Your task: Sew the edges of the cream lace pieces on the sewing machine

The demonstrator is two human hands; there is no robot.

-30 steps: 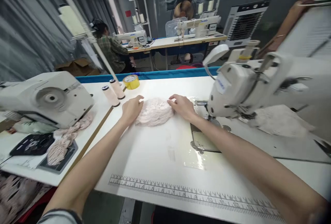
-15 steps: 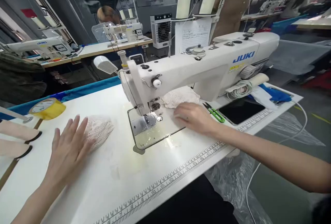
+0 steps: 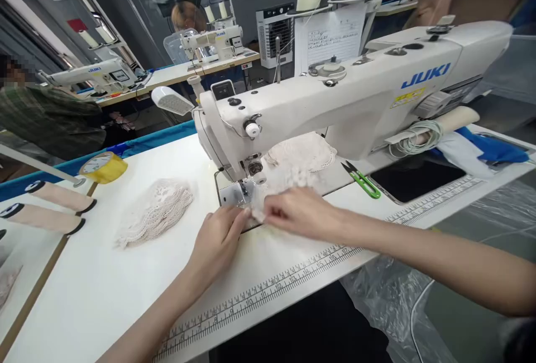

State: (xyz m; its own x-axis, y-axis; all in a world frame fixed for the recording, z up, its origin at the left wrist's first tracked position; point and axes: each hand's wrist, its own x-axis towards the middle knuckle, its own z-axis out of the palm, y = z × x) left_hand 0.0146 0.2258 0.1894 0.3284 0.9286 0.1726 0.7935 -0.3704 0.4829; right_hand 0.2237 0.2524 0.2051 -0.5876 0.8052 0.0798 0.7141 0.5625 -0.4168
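Lace pieces [image 3: 157, 212] lie piled at nine o'clock from the left hand [image 3: 224, 229], whose fingertips touch a blurred lace piece [image 3: 287, 180] beside the presser foot [image 3: 243, 187], grip unclear; the right hand [image 3: 299, 215] curls closed on that piece, with more lace [image 3: 304, 151] at its twelve o'clock, green snips [image 3: 365, 183] at its two

Left hand [image 3: 220, 234] and right hand [image 3: 299, 212] — both bare, slim left forearm [image 3: 171, 304] and right forearm [image 3: 419, 254] uncovered, plain black cloth [image 3: 301, 324], wavy-edged, over the lap, dark patch [image 3: 519, 338] by the right elbow — too blurred to name
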